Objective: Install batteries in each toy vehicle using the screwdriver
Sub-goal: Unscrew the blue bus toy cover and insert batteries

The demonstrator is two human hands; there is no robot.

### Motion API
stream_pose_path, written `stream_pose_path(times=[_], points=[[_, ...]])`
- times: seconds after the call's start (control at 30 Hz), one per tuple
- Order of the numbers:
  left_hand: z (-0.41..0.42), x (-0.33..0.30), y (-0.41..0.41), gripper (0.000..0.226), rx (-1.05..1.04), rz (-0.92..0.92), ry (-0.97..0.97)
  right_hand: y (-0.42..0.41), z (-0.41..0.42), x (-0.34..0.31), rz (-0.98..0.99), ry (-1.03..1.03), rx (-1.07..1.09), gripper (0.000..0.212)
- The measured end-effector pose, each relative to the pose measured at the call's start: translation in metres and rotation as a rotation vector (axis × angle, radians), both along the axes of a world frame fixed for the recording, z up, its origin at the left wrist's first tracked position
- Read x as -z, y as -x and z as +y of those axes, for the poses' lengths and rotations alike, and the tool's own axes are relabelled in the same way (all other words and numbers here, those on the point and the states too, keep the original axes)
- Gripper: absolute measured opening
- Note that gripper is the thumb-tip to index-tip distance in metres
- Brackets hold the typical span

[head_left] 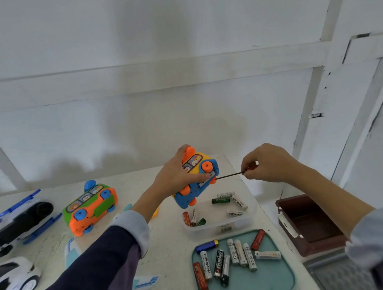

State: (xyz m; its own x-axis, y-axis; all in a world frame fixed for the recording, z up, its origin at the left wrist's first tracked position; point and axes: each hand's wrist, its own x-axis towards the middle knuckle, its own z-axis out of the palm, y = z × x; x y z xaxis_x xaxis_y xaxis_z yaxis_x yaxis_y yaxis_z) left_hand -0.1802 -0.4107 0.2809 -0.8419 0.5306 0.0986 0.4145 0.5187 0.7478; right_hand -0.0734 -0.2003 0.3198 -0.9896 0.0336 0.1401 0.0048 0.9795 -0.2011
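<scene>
Two hands, one bus in the air

Blue-and-yellow toy bus (pixel 195 180) is up above the table (pixel 167 241), underside out, gripped by the left hand (pixel 177 174). Right hand (pixel 265 164) pinches the screwdriver (pixel 230 175), tip at the bus's belly. Loose batteries (pixel 233 256) lie on the teal tray (pixel 271 285) below.

1 head-worn camera is looking forward and down, sitting close above the speckled white table (pixel 168 246), facing the white panelled wall (pixel 174 40).
</scene>
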Motion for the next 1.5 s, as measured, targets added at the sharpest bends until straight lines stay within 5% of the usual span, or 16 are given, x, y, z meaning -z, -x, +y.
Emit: stream_pose_path(times=[0.23,0.37,0.6,0.9,1.1,1.2,1.37,1.5], points=[[0.008,0.002,0.005,0.087,-0.107,-0.064,-0.069,-0.005,0.0,0.003,0.158,0.031,0.126,0.017],[0.01,0.004,0.003,0.061,-0.109,-0.184,-0.189,-0.004,-0.003,0.01,0.203,0.018,0.157,0.02],[0.008,0.005,-0.004,0.055,-0.097,-0.318,-0.365,-0.005,-0.008,0.016,0.227,0.03,0.151,0.021],[0.014,0.01,0.002,0.097,-0.018,0.253,0.274,-0.009,0.005,0.023,0.093,-0.069,0.07,0.021],[0.017,0.013,0.005,0.098,-0.019,0.309,0.358,-0.015,-0.002,0.041,-0.047,-0.186,0.009,0.025],[0.015,0.011,0.012,0.091,-0.037,0.212,0.285,-0.015,0.001,0.035,-0.044,-0.198,0.042,0.025],[0.005,-0.013,-0.005,0.022,0.147,-0.409,-0.398,-0.021,-0.003,0.004,0.307,0.034,0.133,0.019],[0.002,-0.014,-0.005,0.036,0.384,-0.688,-0.533,-0.022,-0.015,-0.007,0.4,0.039,0.12,0.018]])
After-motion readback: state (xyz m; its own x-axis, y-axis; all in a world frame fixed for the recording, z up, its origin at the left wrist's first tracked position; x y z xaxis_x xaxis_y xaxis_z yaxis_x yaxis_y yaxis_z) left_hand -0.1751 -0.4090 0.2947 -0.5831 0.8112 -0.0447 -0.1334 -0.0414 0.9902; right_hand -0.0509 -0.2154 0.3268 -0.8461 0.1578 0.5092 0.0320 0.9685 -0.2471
